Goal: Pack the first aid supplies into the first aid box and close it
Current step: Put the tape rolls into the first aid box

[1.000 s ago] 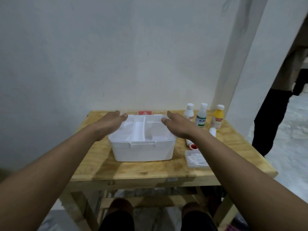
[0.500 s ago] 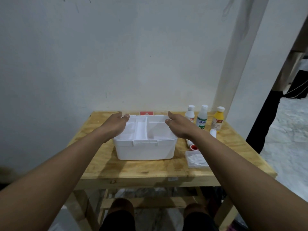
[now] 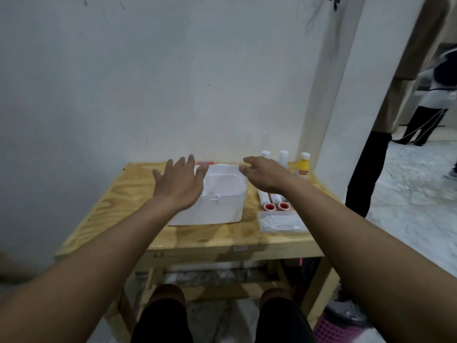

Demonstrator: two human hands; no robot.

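First aid box (image 3: pixel 217 201) open | hands: left (image 3: pixel 179 184), right (image 3: pixel 264 173) spread, empty | yellow bottle (image 3: pixel 303 165), rolls (image 3: pixel 269 203) beside right hand

I'm holding my left hand (image 3: pixel 178 185) spread wide over the left side of the open white box (image 3: pixel 217 201), and my right hand (image 3: pixel 263 173) is hovering empty by its right edge. Two red-ended rolls (image 3: pixel 272 203) and a clear case (image 3: pixel 280 222) are lying on the table (image 3: pixel 128 199) beside the box, and three bottles (image 3: pixel 302 165) are standing behind them.
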